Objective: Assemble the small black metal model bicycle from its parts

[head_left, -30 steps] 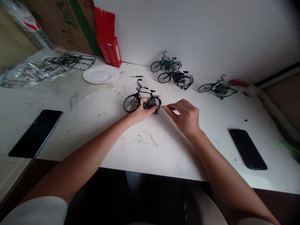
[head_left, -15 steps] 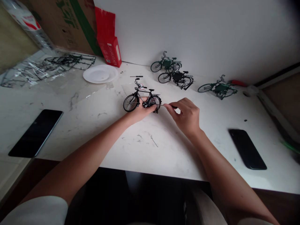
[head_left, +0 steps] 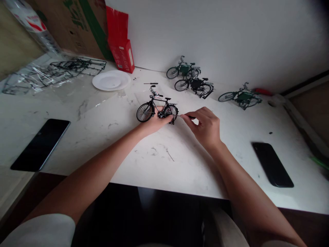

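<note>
A black model bicycle (head_left: pixel 157 105) stands upright near the middle of the white table, handlebar to the left. My left hand (head_left: pixel 155 122) is closed round its lower rear part from behind and below, thumb by the rear wheel. Just right of that wheel, my right hand (head_left: pixel 203 124) pinches a small screwdriver (head_left: pixel 191 117) with a dark handle, its thin shaft pointing left at the wheel. The exact spot the tip touches is too small to tell. A thin metal piece (head_left: pixel 170 156) lies on the table in front of the hands.
Behind are two model bicycles (head_left: pixel 195 86) close together and a green one (head_left: pixel 241 97) further right. Another screwdriver (head_left: pixel 151 83), a white plate (head_left: pixel 111 81), a red box (head_left: pixel 124 56) and part frames (head_left: pixel 77 65) lie or stand back left. Phones (head_left: pixel 41 144) (head_left: pixel 272 164) flank my arms.
The whole view has shifted slightly, with things appearing a little further right. Both hands keep the same hold on the bicycle and screwdriver.
</note>
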`<state>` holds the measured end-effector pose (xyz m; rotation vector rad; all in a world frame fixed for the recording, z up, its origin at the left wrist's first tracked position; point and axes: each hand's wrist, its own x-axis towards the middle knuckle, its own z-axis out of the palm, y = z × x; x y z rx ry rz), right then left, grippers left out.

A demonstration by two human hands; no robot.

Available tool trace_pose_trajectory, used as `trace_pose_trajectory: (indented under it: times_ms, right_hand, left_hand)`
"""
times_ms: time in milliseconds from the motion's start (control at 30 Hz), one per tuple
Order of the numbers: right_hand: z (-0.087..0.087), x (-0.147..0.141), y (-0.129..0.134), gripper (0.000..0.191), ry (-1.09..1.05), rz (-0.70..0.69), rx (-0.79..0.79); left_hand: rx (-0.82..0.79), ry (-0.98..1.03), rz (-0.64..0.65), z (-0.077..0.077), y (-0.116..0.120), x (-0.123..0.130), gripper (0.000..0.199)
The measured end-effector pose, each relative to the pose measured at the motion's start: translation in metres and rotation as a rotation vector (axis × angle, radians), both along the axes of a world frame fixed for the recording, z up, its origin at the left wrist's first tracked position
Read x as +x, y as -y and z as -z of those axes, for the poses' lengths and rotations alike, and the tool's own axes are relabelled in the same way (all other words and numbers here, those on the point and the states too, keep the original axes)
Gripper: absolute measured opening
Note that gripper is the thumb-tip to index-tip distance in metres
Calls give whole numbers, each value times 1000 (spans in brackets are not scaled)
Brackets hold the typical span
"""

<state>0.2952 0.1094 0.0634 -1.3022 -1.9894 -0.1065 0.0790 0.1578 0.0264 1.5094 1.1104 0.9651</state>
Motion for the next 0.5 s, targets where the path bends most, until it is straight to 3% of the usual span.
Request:
trace_pose_trajectory:
  times_ms: [233,500]
  right_hand:
    - [0,-1,2,39,6,-15,-7]
    - [6,0,0,63,39,89,8]
  left_hand:
    - [17,-12,-9,-5,3,2,28]
    - [64,-24,76,-13,13,3,22]
